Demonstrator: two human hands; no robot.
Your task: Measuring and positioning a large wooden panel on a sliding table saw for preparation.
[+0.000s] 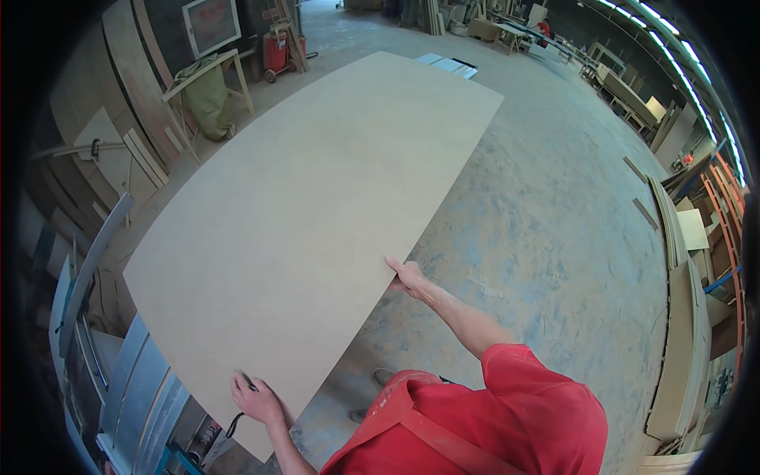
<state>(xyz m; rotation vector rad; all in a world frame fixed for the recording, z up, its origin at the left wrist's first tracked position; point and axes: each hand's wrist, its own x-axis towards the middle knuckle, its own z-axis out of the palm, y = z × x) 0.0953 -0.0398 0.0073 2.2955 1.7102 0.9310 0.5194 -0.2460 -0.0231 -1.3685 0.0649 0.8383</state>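
A large, flat beige board (309, 182) stretches away in front of me, tilted across the view. My right hand (408, 277) grips its right edge, thumb on the top face and fingers out of sight beneath. Near the board's close end, my left hand (257, 402) rests on the top face. Its fingers are curled round a small dark object (252, 387), too small to name. A black strap loop (233, 426) hangs by that wrist.
Bluish metal machine parts (131, 388) lie under and beside the board's near left. A wooden trestle with a green cloth (207, 103) and a red wheeled extinguisher (275, 55) stand at the far left. Stacked boards (677, 348) line the right side of the dusty floor (538, 237).
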